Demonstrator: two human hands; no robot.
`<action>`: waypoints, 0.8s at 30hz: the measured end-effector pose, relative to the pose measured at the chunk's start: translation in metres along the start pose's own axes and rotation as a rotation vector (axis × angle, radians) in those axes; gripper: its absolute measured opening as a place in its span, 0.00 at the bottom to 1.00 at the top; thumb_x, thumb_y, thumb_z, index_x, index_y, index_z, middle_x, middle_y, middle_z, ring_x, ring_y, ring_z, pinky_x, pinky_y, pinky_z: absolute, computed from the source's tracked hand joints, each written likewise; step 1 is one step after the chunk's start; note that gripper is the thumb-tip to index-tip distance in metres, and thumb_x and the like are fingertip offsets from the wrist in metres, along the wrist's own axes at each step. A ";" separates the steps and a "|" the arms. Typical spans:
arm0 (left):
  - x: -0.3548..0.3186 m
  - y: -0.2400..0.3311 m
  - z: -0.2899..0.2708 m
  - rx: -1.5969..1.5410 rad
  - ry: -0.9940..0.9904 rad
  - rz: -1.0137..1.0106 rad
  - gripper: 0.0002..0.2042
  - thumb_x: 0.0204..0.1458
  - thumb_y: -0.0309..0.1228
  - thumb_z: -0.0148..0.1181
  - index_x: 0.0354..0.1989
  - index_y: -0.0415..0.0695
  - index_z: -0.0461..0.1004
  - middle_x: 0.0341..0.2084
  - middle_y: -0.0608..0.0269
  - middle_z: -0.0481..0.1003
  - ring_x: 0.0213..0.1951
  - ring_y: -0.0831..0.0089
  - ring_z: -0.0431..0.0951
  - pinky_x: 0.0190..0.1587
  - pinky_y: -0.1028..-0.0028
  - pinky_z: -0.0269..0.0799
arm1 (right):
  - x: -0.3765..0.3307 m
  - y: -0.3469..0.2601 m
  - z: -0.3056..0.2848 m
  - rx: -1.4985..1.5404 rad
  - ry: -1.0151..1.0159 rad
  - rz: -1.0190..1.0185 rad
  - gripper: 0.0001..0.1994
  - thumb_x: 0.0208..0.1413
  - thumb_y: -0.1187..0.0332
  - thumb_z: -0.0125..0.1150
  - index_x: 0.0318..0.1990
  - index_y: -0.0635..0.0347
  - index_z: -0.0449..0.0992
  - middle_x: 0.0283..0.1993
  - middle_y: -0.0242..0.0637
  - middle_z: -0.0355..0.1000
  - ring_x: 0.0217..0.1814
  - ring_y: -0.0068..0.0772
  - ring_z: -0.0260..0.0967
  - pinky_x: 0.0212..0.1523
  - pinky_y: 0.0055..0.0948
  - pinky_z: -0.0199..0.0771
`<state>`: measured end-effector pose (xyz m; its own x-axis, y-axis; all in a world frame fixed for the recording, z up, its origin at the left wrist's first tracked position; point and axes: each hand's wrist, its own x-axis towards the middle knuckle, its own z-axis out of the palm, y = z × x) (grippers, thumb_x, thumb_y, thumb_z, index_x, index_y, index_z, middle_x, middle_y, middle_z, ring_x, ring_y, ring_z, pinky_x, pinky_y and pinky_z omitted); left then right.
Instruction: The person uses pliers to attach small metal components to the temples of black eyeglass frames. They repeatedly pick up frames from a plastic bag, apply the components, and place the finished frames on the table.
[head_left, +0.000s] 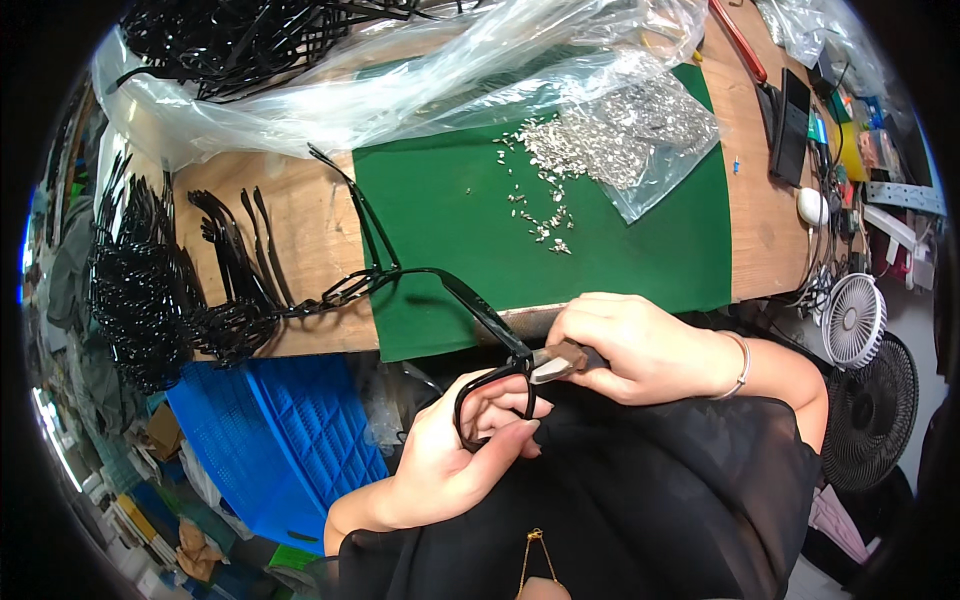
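My left hand (465,445) is closed around a black eyeglass frame (463,402), with its fingers showing through the rim. One temple of the frame reaches up over the front edge of the green mat (640,260). A pair of pliers (553,363) is gripped in my right hand (635,350). Its metal jaws meet the frame at the corner where the temple joins the rim; whether they pinch anything there is too small to tell. Small silvery metal parts (545,160) lie heaped on the mat, partly under a clear plastic bag (655,160).
Stacks of black eyeglass frames (140,290) stand at the left of the wooden table (770,240). More black frames (230,40) lie on plastic sheeting (330,110) at the back. A phone (790,125) sits at right, beyond a white fan (855,320). Below left is a blue crate (270,440).
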<state>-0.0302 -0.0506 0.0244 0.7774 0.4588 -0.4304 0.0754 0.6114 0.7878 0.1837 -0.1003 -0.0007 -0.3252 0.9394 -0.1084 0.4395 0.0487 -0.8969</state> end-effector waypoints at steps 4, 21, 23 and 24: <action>-0.002 -0.002 0.005 0.350 0.046 0.034 0.18 0.47 0.16 0.52 0.49 0.33 0.61 0.35 0.55 0.73 0.29 0.77 0.75 0.32 0.79 0.73 | 0.003 0.003 -0.004 -0.072 -0.034 -0.089 0.10 0.41 0.71 0.59 0.32 0.60 0.66 0.27 0.40 0.65 0.33 0.43 0.64 0.34 0.35 0.65; 0.012 0.008 -0.020 0.800 -0.097 0.186 0.16 0.47 0.19 0.54 0.47 0.36 0.64 0.31 0.57 0.72 0.28 0.72 0.76 0.31 0.76 0.71 | 0.015 0.003 -0.009 -0.071 -0.096 -0.028 0.15 0.42 0.60 0.64 0.29 0.60 0.68 0.26 0.38 0.66 0.30 0.41 0.65 0.32 0.33 0.66; 0.007 0.011 -0.032 0.712 -0.018 0.162 0.16 0.47 0.20 0.53 0.46 0.35 0.64 0.32 0.57 0.72 0.27 0.74 0.75 0.31 0.77 0.72 | 0.013 0.002 -0.010 -0.081 -0.088 0.037 0.15 0.43 0.61 0.64 0.31 0.61 0.68 0.27 0.39 0.66 0.32 0.41 0.65 0.33 0.34 0.65; 0.006 0.012 -0.037 0.663 0.018 0.158 0.16 0.47 0.20 0.52 0.46 0.34 0.64 0.32 0.57 0.73 0.27 0.75 0.75 0.31 0.78 0.72 | 0.011 0.005 -0.009 -0.123 -0.056 0.077 0.14 0.43 0.62 0.63 0.31 0.61 0.68 0.27 0.39 0.66 0.32 0.41 0.65 0.33 0.34 0.65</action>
<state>-0.0474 -0.0169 0.0151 0.8002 0.5244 -0.2910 0.3330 0.0149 0.9428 0.1901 -0.0870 -0.0026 -0.3315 0.9216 -0.2019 0.5631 0.0215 -0.8261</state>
